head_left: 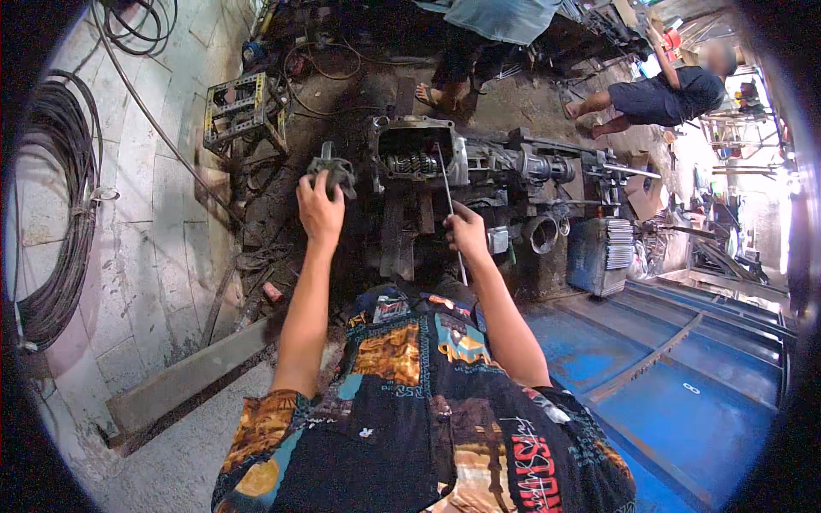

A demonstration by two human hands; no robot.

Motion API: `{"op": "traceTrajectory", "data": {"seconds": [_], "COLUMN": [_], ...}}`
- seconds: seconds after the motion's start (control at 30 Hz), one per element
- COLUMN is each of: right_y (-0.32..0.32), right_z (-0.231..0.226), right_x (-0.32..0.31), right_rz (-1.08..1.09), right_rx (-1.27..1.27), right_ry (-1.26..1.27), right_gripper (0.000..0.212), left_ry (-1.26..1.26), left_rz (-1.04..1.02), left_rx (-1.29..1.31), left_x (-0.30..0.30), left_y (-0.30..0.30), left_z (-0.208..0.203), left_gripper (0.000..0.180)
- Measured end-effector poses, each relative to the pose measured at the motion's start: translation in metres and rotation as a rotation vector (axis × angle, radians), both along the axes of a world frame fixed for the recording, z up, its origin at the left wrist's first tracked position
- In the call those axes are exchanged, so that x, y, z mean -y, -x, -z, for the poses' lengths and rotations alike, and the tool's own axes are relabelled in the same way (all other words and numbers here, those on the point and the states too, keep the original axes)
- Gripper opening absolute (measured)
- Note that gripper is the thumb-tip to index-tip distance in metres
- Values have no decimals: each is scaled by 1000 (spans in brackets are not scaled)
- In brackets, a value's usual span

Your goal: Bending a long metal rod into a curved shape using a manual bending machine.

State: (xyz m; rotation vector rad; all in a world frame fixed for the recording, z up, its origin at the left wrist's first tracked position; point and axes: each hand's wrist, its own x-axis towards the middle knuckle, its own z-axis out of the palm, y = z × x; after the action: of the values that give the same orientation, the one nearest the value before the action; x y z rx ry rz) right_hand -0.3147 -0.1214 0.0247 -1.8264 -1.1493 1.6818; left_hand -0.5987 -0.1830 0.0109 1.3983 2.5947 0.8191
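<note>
My left hand (pixel 321 205) is closed around a dark, greasy metal housing part (pixel 334 173), held to the left of an opened gearbox (pixel 416 124). Through the gearbox's rectangular opening a set of gears (pixel 416 164) shows. In my right hand (pixel 467 232) is a long thin metal rod (pixel 448 190), gripped near its lower half. Its upper end reaches the right part of the gearbox opening; whether it touches the gears I cannot tell. Shafts and further drivetrain parts (pixel 539 167) stretch away to the right of the gearbox.
A grimy metal crate stool (pixel 243 111) stands at the left, near a wall hung with coiled black cable (pixel 64 214). Blue metal panels (pixel 616 359) lie at the lower right, beside a blue finned box (pixel 600 254). Another person (pixel 663 98) is at the right; someone else's foot (pixel 426 95) shows beyond the gearbox.
</note>
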Motion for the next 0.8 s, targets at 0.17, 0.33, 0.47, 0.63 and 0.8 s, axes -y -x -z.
{"op": "traceTrajectory", "data": {"seconds": [0.17,0.33,0.47,0.63,0.8], "right_y": [4,14,1,-18,-28], "right_z": [26,-9,1,5,-6], "right_x": [-15,-34,-45,-63,-74], "right_rz": [-83,-207,-246,-415,-524], "right_rx": [315,544,560,567,489], "right_ry": [-238,-367,-389,-567,-641], "right_gripper": [45,38,36,28,26], "left_ry": [137,375,533,569,577], "left_rz": [58,-95,-168,-206,-186], "left_rx": [-82,-92,88,192,136], "left_x": [-19,-30,-49,-68,-73], "left_y": [11,3,13,29,33], "left_z": [27,36,25,33,33], "left_gripper": [46,69,78,75,64]}}
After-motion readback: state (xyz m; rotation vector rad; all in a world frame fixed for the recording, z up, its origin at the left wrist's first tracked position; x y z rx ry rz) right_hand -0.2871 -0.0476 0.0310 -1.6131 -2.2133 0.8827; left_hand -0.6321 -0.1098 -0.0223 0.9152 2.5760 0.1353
